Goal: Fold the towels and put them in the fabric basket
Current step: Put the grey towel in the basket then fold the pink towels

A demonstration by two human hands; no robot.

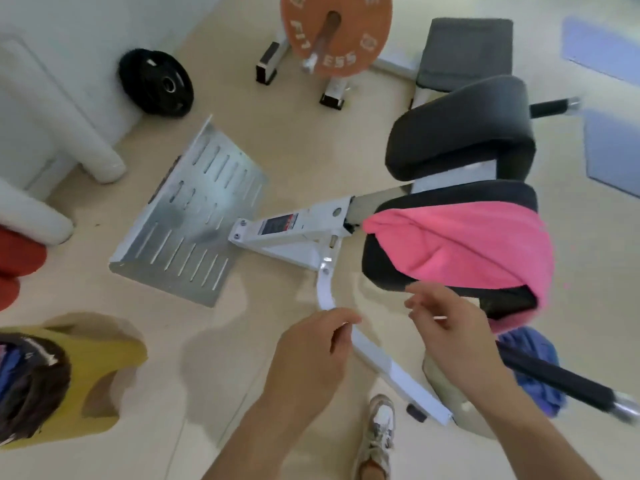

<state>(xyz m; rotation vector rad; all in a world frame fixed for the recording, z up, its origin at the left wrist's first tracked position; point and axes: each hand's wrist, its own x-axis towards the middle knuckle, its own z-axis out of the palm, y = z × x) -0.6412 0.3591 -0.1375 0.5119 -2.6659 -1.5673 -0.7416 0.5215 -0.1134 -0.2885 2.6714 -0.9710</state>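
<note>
Near the pink towel (467, 251), left hand (311, 355) and right hand (450, 330) hover empty, fingers loose; blue towel (533, 341) half hidden.

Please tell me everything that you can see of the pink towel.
The pink towel is a soft, plush-looking cloth in plain bright pink. It is unfolded and lies draped in loose folds over the nearer black pad, covering most of its top. Its right end hangs down over the pad's edge, above a blue cloth on the floor. Only the pad visibly touches it. The right hand is near its edge and seems not to touch it.
</note>
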